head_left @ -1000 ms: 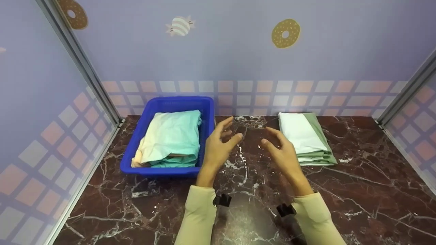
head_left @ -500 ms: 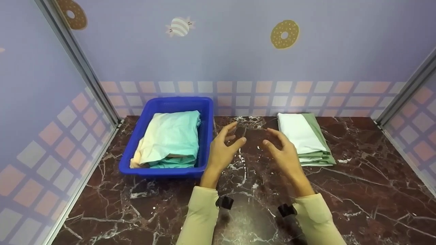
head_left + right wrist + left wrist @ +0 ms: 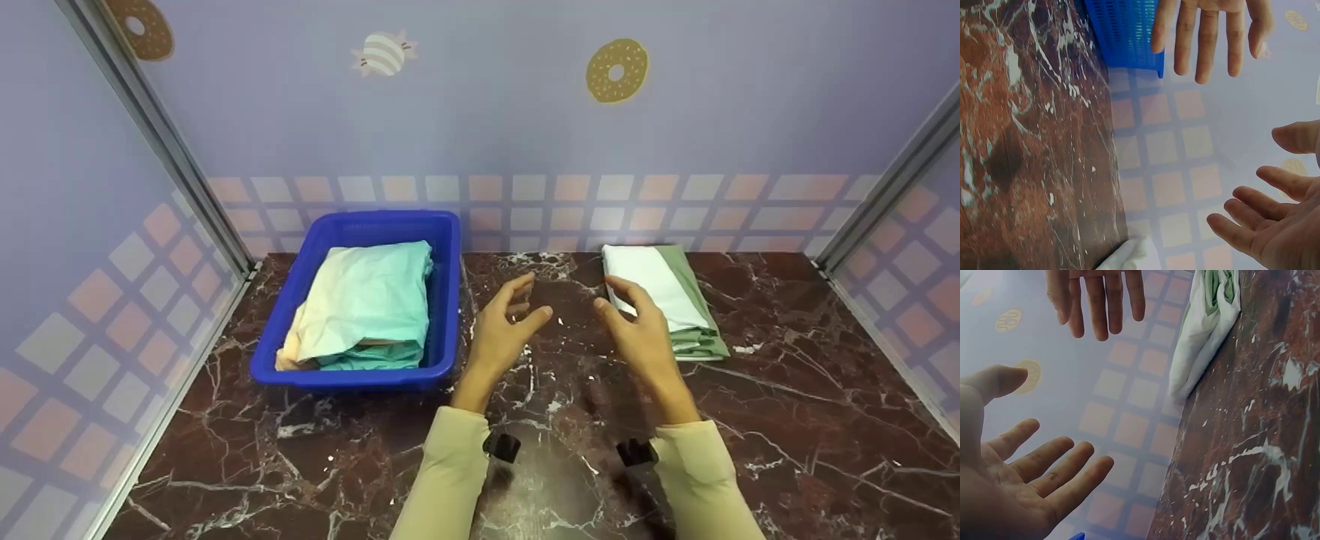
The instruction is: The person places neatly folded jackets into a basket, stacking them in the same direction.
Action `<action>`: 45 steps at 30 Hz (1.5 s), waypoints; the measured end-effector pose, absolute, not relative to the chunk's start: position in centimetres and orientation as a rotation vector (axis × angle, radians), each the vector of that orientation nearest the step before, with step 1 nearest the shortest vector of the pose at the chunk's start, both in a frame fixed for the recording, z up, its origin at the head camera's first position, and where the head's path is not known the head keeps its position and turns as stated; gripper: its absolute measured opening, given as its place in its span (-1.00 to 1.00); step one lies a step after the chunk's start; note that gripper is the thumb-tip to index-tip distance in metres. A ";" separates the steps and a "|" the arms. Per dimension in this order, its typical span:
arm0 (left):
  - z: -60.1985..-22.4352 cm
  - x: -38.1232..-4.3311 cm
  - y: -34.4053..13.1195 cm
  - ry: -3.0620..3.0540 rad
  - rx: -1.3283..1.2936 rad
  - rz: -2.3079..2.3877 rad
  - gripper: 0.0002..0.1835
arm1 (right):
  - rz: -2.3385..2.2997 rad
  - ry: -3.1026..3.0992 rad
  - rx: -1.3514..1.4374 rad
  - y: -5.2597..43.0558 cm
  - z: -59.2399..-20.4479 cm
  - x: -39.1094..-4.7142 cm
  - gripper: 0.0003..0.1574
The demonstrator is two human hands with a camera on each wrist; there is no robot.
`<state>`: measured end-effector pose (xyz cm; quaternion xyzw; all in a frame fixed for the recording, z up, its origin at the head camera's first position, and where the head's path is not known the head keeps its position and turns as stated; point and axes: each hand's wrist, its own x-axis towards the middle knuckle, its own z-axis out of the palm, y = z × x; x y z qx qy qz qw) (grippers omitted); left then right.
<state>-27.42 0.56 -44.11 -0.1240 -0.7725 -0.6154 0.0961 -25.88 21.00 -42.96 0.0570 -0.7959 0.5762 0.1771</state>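
Observation:
My left hand (image 3: 501,334) hovers over the table, just right of a blue plastic basket (image 3: 448,300), its fingers relaxed and holding nothing. Facing it, my right hand (image 3: 641,334) is held in the air with fingers spread loosely and nothing between them. In the left wrist view the left palm (image 3: 1022,489) is bare. A folded cloth (image 3: 375,300), cream fading to turquoise, lies inside the basket. Beyond the right hand lies a folded white and green cloth (image 3: 652,281), partly covered by that hand in the head view. Neither hand touches a cloth or the basket.
The dark red marbled table (image 3: 787,435) runs back to a lilac wall (image 3: 487,112) with a checked band. Side panels with metal posts (image 3: 157,135) close off the left and right. A small black wrist device (image 3: 502,447) sits at each cuff.
Both hands have shifted slightly right in the head view, the left one more. The whole scene has drifted a little left. Basket and cloths stay in place on the table.

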 end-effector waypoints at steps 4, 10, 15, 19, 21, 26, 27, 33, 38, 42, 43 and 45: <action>-44.4 -27.5 1.1 -2.321 -0.358 -1.813 -0.38 | 1.626 -2.260 0.130 21.6 -43.2 -25.9 -0.47; -44.7 -27.7 1.8 -2.336 -0.378 -1.816 -0.39 | 1.607 -2.272 0.089 22.0 -43.5 -26.1 -0.48; -45.0 -27.8 2.3 -2.344 -0.385 -1.815 -0.40 | 1.579 -2.284 0.079 22.3 -43.4 -26.1 -0.48; -45.1 -27.9 2.8 -2.349 -0.392 -1.838 -0.40 | 1.568 -2.253 0.068 23.1 -43.1 -26.2 -0.50; -45.1 -28.0 3.0 -2.346 -0.398 -1.860 -0.40 | 1.554 -2.241 0.051 23.6 -42.9 -26.1 -0.51; -44.9 -28.2 3.7 -2.344 -0.406 -1.881 -0.41 | 1.555 -2.226 0.018 24.9 -41.8 -25.7 -0.50; -44.8 -28.3 3.9 -2.347 -0.410 -1.877 -0.41 | 1.559 -2.221 0.012 25.1 -41.7 -25.6 -0.50; -44.8 -28.4 4.9 -2.334 -0.414 -1.885 -0.42 | 1.513 -2.225 -0.017 26.5 -42.2 -25.9 -0.47; -44.9 -28.6 6.3 -2.297 -0.442 -1.940 -0.41 | 1.494 -2.219 -0.034 27.3 -43.2 -26.5 -0.44; -45.4 -29.1 7.4 -2.286 -0.429 -1.949 -0.41 | 1.470 -2.232 -0.070 27.7 -43.5 -26.7 -0.45; -45.5 -29.2 7.6 -2.289 -0.416 -1.946 -0.42 | 1.460 -2.238 -0.079 27.8 -43.5 -26.7 -0.46; -45.8 -29.5 8.1 -2.301 -0.396 -1.938 -0.43 | 1.434 -2.251 -0.095 28.0 -43.6 -26.8 -0.46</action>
